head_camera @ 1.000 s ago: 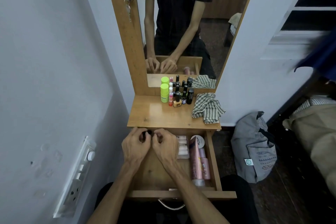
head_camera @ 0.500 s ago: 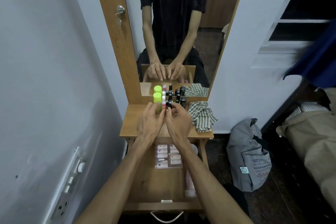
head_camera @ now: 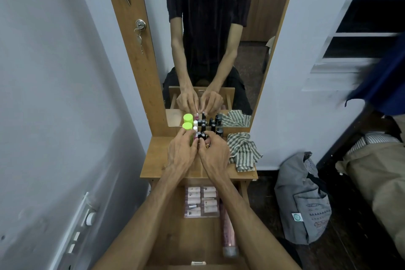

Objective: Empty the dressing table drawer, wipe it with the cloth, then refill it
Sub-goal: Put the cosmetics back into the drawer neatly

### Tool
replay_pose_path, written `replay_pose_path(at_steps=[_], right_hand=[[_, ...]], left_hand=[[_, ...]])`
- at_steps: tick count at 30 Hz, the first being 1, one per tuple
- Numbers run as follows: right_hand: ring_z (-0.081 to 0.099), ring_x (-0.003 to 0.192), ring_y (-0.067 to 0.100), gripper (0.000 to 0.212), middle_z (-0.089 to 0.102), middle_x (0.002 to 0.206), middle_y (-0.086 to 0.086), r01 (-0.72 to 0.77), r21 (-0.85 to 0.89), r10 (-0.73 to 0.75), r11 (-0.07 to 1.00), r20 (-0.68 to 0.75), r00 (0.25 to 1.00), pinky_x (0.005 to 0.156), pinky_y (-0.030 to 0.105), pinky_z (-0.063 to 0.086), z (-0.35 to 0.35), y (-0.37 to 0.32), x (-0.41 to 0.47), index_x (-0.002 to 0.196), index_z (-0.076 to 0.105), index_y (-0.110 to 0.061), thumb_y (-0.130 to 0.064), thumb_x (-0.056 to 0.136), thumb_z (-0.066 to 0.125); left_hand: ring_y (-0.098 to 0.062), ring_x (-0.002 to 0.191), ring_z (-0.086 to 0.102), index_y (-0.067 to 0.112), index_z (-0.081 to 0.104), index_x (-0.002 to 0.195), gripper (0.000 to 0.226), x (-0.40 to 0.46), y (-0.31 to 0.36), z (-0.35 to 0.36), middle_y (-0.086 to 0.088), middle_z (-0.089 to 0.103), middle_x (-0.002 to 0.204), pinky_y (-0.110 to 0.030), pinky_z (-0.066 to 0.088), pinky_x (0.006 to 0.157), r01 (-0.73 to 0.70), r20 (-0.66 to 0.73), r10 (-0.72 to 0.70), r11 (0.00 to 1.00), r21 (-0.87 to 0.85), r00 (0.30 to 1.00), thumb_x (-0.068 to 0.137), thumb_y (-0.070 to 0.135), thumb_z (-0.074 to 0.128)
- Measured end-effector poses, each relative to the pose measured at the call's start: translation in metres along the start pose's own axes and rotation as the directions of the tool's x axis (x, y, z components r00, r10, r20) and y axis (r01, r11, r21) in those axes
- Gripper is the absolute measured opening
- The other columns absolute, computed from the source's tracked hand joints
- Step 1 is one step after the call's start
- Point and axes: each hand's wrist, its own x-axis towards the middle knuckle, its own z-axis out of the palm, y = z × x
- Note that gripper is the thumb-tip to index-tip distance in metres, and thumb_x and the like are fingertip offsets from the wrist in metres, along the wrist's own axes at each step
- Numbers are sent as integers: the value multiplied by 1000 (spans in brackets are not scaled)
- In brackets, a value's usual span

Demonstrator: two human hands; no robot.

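Risk: both hands work at the near edge of the tight cluster of small bottles (head_camera: 202, 130) standing upright on the dressing table top (head_camera: 157, 160) against the mirror (head_camera: 210, 50); a nudge there could topple the narrow ones like skittles. Left hand (head_camera: 180, 152) and right hand (head_camera: 213, 153) have fingers curled around small dark-capped bottles at the cluster's front, apparently setting them down, though the pinch itself is partly hidden. Nearer than the cluster, the open drawer (head_camera: 175, 243) holds a sachet pack (head_camera: 201, 201) and pink tube (head_camera: 228, 234); the striped cloth (head_camera: 242, 151) lies just right of the cluster.
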Motion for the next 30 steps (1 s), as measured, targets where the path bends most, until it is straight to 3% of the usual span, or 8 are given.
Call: replay_pose_path(at_steps=[8, 11, 15, 20, 30], right_hand=[[64, 80, 9, 24, 71, 89, -7, 18, 36, -19, 999, 21, 1000, 76, 32, 55, -6, 3, -7, 111, 73, -19, -27, 89, 71], [64, 79, 7, 23, 72, 87, -8, 11, 46, -12, 999, 11, 1000, 74, 29, 53, -9, 0, -16, 107, 74, -21, -30, 86, 74], [64, 79, 7, 21, 71, 86, -10, 24, 68, -26, 997, 41, 999, 74, 30, 53, -13, -7, -31, 103, 74, -23, -34, 86, 73], [62, 74, 7, 15, 68, 78, -12, 44, 110, -50, 993, 52, 997, 71, 30, 52, -21, -19, -54, 96, 75, -25, -34, 84, 75], [67, 71, 11, 15, 66, 71, -14, -21, 142, -10, 990, 211, 977, 66, 31, 54, -19, -30, -111, 90, 73, -26, -37, 80, 72]], left_hand=[[-16, 78, 58, 18, 60, 97, 15, -9, -1, -1, 5, 55, 97, -35, 49, 67, 19, -14, -19, 999, -38, 1000, 90, 30, 66], [-13, 80, 57, 18, 61, 96, 16, -19, -5, -8, 7, 55, 94, -31, 46, 68, 17, -30, -19, 997, -81, 999, 89, 30, 67], [-12, 82, 57, 21, 61, 94, 14, -34, -10, -21, 9, 58, 92, -35, 50, 69, 24, -49, -31, 991, -130, 998, 87, 31, 68], [-7, 74, 55, 29, 59, 90, 12, -57, -15, -42, 15, 60, 89, -31, 49, 64, 26, -56, -36, 985, -170, 998, 86, 33, 69], [-7, 69, 59, 27, 64, 86, 12, -109, -35, -77, 14, 66, 86, -26, 49, 64, 108, -33, -114, 983, -146, 993, 79, 27, 74]])
